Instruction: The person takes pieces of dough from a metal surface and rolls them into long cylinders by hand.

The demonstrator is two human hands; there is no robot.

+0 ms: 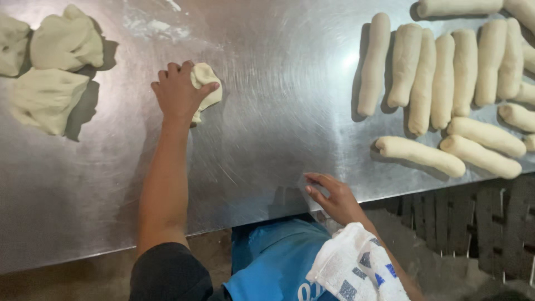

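The left hand [177,92] is far out on the metal table [278,139]. It grips a small dough lump [206,89], with the fingers curled over the top and the thumb under it. The lump sits on the table, a long way in from the near edge.

The right hand [332,198] rests flat and loose on the near edge of the table. It holds nothing. A white cloth [356,267] hangs over that arm.

Between the two hands the table is bare and shiny, so there is lots of room.

Left of the lump, well apart, lie big dough chunks [53,67]. Right of the lump, far off, many long dough rolls [446,83] lie side by side, some close to the near edge. A bit of flour [153,25] dusts the table behind the lump.
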